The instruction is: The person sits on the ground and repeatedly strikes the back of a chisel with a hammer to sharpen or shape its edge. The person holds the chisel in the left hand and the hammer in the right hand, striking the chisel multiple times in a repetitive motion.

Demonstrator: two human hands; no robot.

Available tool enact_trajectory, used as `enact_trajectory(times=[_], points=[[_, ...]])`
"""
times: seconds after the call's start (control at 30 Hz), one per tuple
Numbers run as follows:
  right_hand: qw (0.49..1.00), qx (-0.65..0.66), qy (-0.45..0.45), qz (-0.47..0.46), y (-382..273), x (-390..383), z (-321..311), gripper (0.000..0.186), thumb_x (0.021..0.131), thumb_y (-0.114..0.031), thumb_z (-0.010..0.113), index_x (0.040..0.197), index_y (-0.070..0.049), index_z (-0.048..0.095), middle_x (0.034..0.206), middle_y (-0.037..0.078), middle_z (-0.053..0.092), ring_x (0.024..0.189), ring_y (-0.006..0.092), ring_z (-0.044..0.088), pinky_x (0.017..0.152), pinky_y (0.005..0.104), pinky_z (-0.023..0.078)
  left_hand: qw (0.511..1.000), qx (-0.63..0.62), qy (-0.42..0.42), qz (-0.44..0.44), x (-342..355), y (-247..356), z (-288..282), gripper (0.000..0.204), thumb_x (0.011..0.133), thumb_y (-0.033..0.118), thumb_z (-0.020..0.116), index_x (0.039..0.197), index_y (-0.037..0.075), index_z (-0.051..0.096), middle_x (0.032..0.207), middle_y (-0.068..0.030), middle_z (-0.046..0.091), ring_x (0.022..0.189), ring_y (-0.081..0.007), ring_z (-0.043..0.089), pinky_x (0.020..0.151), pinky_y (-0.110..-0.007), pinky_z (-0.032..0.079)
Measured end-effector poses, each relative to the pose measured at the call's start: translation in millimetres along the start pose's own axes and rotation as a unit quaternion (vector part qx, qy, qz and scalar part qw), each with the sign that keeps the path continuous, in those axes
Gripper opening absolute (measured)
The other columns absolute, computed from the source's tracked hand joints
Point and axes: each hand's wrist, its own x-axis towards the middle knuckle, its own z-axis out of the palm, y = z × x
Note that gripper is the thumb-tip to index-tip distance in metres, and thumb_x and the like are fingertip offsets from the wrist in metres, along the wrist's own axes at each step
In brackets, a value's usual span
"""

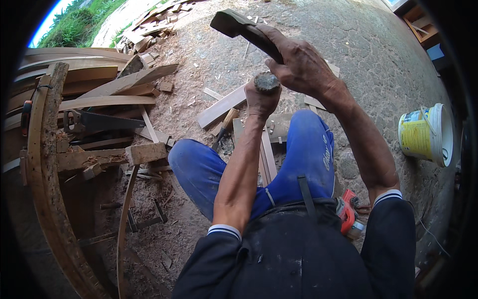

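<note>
Beyond the knees (304, 127), hands (304, 67) grip club (244, 30) and handle (267, 82)

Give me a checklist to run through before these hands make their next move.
1. Right hand closed on the dark tool: ok.
2. Left hand closed around the round-ended handle: ok.
3. Top of that handle exposed above the left hand: ok.
4. Lower end of the handle well placed: cannot tell, hidden from view.
5. Handsaw away from both hands: ok, off to the left.
6. Ground ahead tidy: not ok, a pale board lies there.
</note>
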Motion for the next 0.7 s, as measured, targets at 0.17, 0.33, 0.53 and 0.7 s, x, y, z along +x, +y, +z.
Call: enact_trajectory(times=[0.17,0.33,0.53,0.7], points=[[0.994,0.03,0.089,-0.064,-9.9,-16.9,-4.4,0.065,0.092,-0.006,0.066,0.152,-0.012,0.042,0.093,0.021,0.071,0.081,0.0284,0.074,0.073,0.0441,0.059,0.978,0.115,0.132,0.114,-59.5,32.0,-24.2,0.019,0.08,0.011,0.081,0.084,0.004,0.064,0.075,-0.0086,0.068,0.068,-0.022,0.069,0.068,-0.034,0.055],[0.995,0.05,0.058,-0.067,-7.4,-14.2,-0.7,0.061,0.092,-0.007,0.066,0.15,-0.01,0.044,0.092,0.019,0.071,0.078,0.0263,0.074,0.072,0.0407,0.06,0.996,-0.092,0.002,-0.017,16.5,-10.4,-22.1,0.014,0.081,0.011,0.079,0.077,0.001,0.07,0.072,-0.0076,0.072,0.068,-0.0138,0.069,0.064,-0.034,0.053],[0.994,0.028,0.091,-0.059,-1.8,5.8,3.3,0.055,0.094,-0.012,0.067,0.145,-0.011,0.048,0.083,0.016,0.069,0.071,0.025,0.072,0.066,0.0412,0.059,0.984,0.04,0.151,0.082,-40.5,-4.1,-17.7,0.02,0.074,0.013,0.085,0.081,0.007,0.067,0.075,-0.0088,0.07,0.077,-0.0186,0.073,0.074,-0.034,0.057],[0.995,0.031,0.074,-0.063,2.4,-12.7,-5.9,0.061,0.093,-0.008,0.068,0.148,-0.015,0.044,0.091,0.017,0.07,0.078,0.024,0.073,0.07,0.0401,0.06,0.979,-0.111,0.052,-0.164,23.8,-15.0,-30.4,0.013,0.077,0.01,0.082,0.082,0.003,0.072,0.076,-0.0042,0.073,0.066,-0.0116,0.068,0.062,-0.027,0.054]])
